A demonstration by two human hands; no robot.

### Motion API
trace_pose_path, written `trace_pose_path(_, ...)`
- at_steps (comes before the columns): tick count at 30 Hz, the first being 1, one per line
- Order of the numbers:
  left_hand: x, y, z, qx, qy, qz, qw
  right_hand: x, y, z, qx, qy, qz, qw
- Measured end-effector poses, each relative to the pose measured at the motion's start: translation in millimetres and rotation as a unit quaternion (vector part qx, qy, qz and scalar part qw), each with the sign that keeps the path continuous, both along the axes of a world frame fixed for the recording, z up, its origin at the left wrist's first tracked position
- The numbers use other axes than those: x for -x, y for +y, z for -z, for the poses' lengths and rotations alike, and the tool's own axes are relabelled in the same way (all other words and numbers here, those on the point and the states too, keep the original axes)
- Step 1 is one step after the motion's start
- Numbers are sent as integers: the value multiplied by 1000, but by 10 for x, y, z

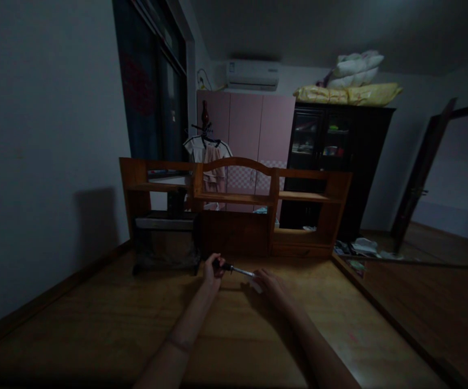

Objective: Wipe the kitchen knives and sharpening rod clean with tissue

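Note:
My left hand is closed around the dark handle of a screwdriver, whose thin metal shaft points right. My right hand rests on the wooden desk at the shaft's tip, its fingers curled over a small pale object that I cannot make out in the dim light. Both forearms reach forward from the bottom of the view.
A wooden shelf unit stands at the desk's back edge, with a dark box at its left. Behind are a pink wardrobe, a dark cabinet topped with bedding, hanging clothes, and a door at right.

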State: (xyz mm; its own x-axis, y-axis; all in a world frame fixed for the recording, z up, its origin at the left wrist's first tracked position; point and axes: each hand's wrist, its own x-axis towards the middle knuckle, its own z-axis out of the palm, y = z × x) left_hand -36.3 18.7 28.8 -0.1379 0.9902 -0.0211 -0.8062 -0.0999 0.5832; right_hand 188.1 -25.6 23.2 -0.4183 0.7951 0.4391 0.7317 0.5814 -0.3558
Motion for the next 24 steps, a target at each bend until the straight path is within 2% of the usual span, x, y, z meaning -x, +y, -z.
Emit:
trace_pose_path(6, 242, 45, 11, -14, 3, -44, 999, -138, 25, -39, -1, -3, 12, 1000)
trace_pose_path(10, 302, 55, 44, -14, -5, -56, 998, -205, 20, -49, -17, 0, 23, 1000)
trace_pose_path(18, 270, 66, 91, -21, -16, -29, 999, -226, -33, -80, -29, -4, 47, 998)
trace_pose_path(24, 231, 72, 62, -37, -22, -5, 999, -184, 12, -13, -59, -7, 58, 997)
